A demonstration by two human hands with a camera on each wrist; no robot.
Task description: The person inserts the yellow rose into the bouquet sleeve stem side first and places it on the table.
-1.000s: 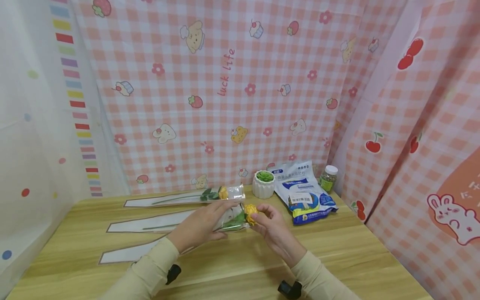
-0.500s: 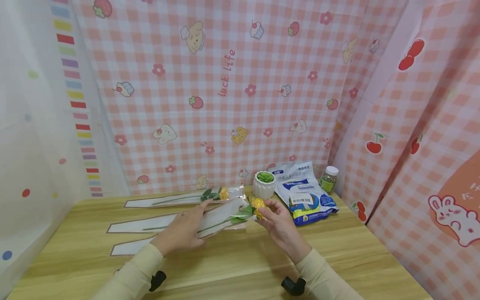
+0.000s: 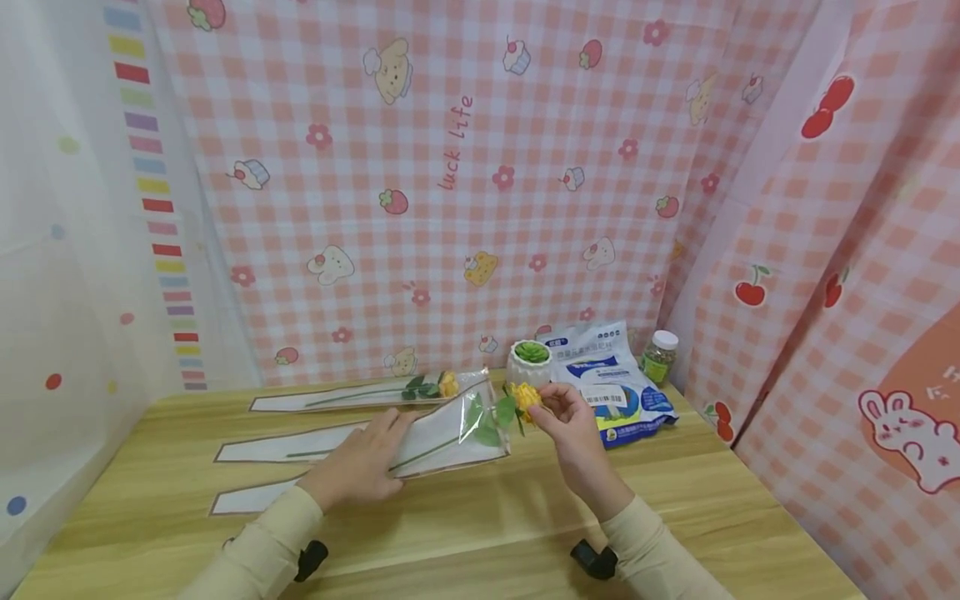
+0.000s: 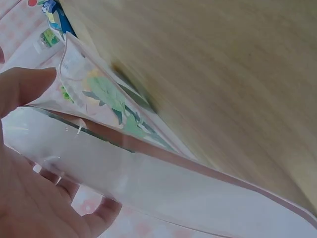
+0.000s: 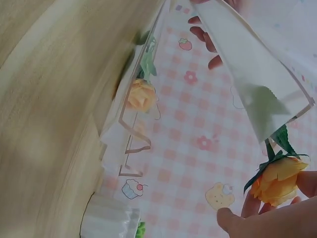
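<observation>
My right hand [image 3: 577,446] holds a yellow artificial rose [image 3: 527,402] by its bloom, fingers and thumb around the petals. Bloom and upper leaves stick out of the wide end of a white, clear-fronted flower sleeve [image 3: 442,433]; lower leaves and green stem lie inside it. With my left hand [image 3: 356,462] I grip this sleeve partway along, the thumb on one face and the fingers behind, as the left wrist view shows. In the right wrist view the rose [image 5: 277,181] hangs out of the raised sleeve [image 5: 242,54].
Another sleeved yellow rose [image 3: 448,383] lies at the table's back. Narrow ends of further sleeves [image 3: 251,450] show left of my hands. At the back right stand a potted succulent [image 3: 530,362], a white-and-blue packet [image 3: 630,421] and a lidded jar [image 3: 660,357].
My right hand has drawn the rose rightward and slightly up, so leaves now show beyond the sleeve's mouth. My left hand has shifted left, and the sleeve is lifted above the others.
</observation>
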